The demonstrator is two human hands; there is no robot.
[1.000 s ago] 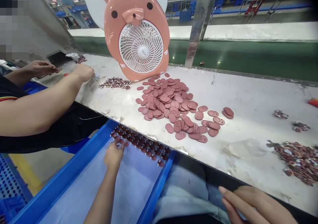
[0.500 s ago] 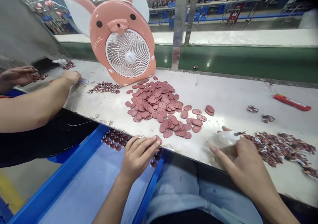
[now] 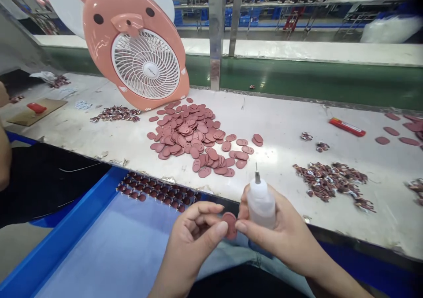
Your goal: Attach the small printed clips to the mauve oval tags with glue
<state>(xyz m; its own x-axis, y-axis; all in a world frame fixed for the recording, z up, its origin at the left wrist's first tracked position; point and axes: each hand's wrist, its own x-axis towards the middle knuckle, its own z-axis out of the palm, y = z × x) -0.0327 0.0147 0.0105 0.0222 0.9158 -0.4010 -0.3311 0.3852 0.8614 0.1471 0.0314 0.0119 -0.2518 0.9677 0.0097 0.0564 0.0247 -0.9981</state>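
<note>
My left hand [image 3: 193, 236] pinches a small reddish-brown oval piece [image 3: 230, 225] between thumb and fingers, low in front of the table edge. My right hand [image 3: 280, 232] is wrapped round a small translucent squeeze bottle [image 3: 261, 199] with a thin metal needle tip pointing up; its thumb and forefinger also touch the oval piece. A heap of the same oval pieces [image 3: 194, 135] lies on the white table [image 3: 284, 144] just beyond my hands. Rows of small dark finished parts [image 3: 155, 191] sit along the far rim of a blue tray [image 3: 82, 227] on my lap side.
A pink animal-shaped fan [image 3: 135, 56] stands at the table's back left. Piles of small dark bits [image 3: 330, 181] lie to the right, another pile [image 3: 115, 113] to the left. A red lighter-like stick [image 3: 346, 126] lies far right. A co-worker's arm [image 3: 4, 157] shows at the left edge.
My right hand picked the squeeze bottle up off the table and brought it in. My left hand left the tray's parts and now pinches an oval piece. The co-worker's hands have gone from view.
</note>
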